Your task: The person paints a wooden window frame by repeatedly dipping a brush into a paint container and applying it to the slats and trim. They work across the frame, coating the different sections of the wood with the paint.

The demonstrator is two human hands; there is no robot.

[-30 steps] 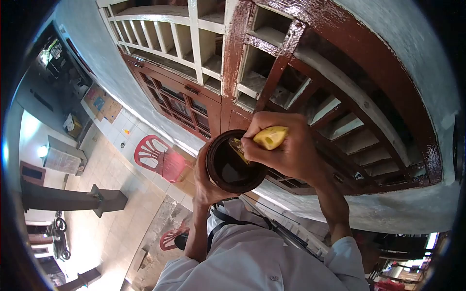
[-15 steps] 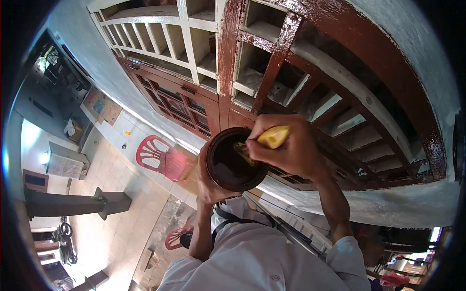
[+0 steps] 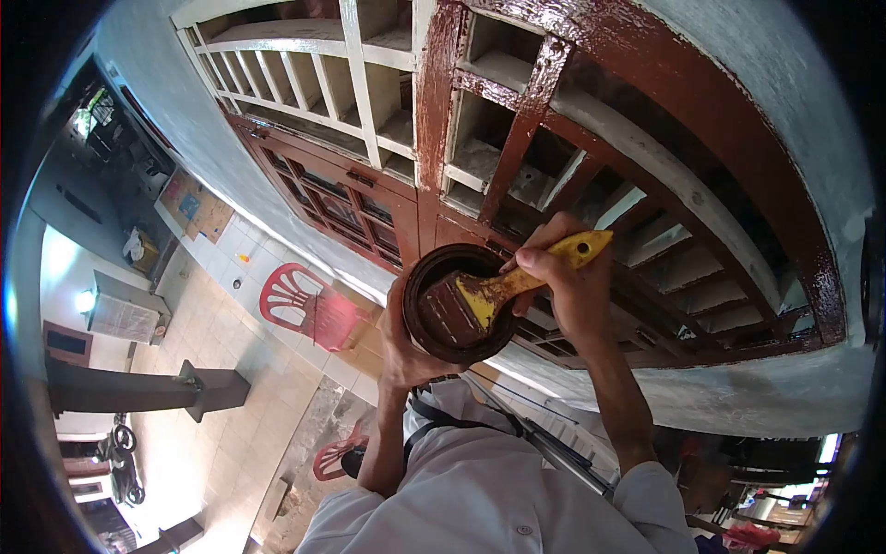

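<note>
Our left hand (image 3: pixel 403 346) grips the paint can (image 3: pixel 459 303) from below; our right hand (image 3: pixel 565 286) clasps the yellow-handled paintbrush (image 3: pixel 503 288). Its bristles rest over the can's mouth; the brown window grille (image 3: pixel 591 185) lies just beyond the can.

The paint can (image 3: pixel 459 303) is dark brown inside and out. Over its mouth, the brush (image 3: pixel 503 289) has a yellow handle smeared with brown, and brown-coated bristles. Above the can, the window frame (image 3: pixel 544 111) is glossy reddish brown on one half and off-white on the other. Below and left of the can, a plastic chair (image 3: pixel 300 300) is red. The sleeve (image 3: pixel 498 499) is white.
</note>
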